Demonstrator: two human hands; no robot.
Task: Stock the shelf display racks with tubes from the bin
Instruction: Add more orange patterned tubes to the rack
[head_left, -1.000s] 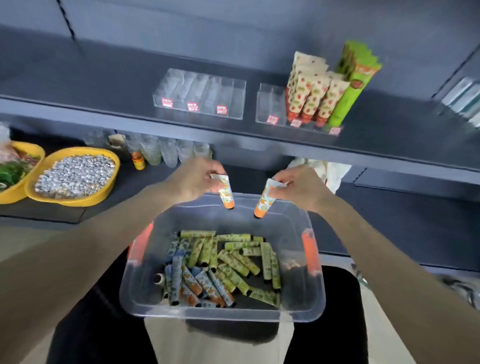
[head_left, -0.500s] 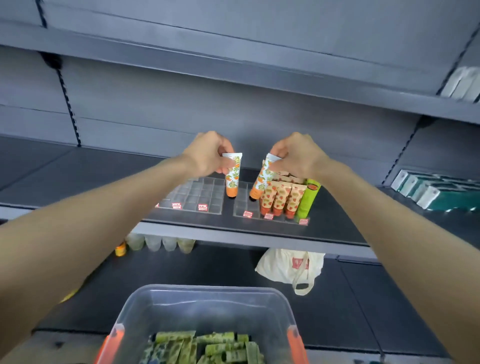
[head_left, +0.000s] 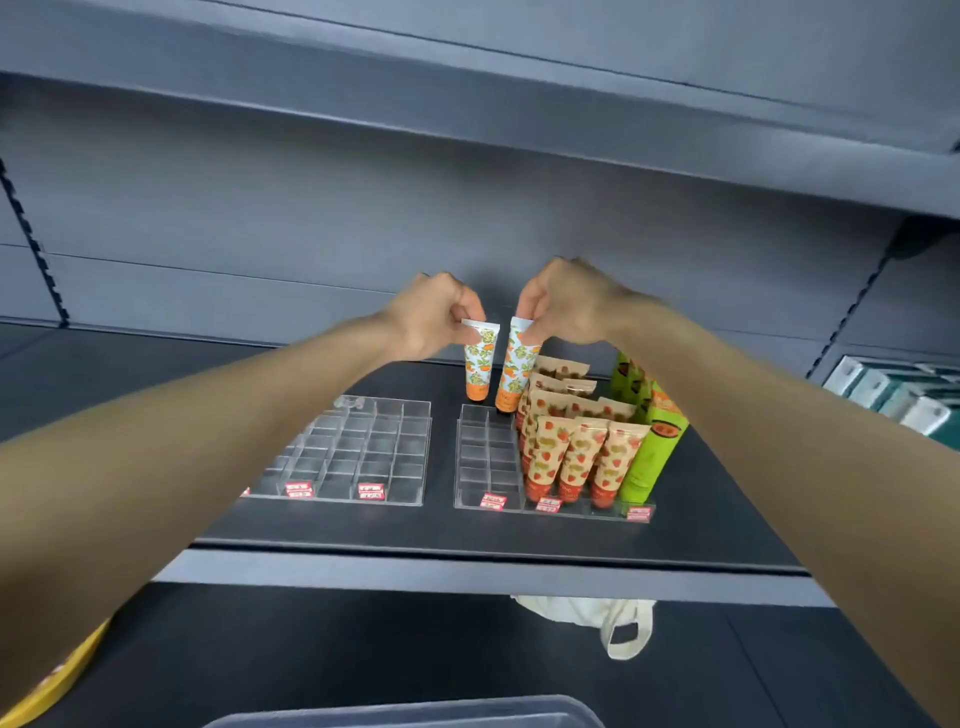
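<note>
My left hand pinches the crimped top of an orange-print tube, cap down. My right hand holds a second orange-print tube the same way. Both tubes hang upright over the back row of the right clear rack, their orange caps at its rear cells. That rack's right side holds strawberry-print tubes and green tubes. The left clear rack has bare cells. Only the bin's rim shows at the bottom edge.
The racks sit on a dark shelf with another shelf overhead. White and green boxes lie at the far right. A cloth bag rests on the lower shelf, and a yellow bowl edge shows at bottom left.
Both hands have carried their tubes from above the bin up to the shelf and now lower them over the right rack's back row. The view has tilted up.
</note>
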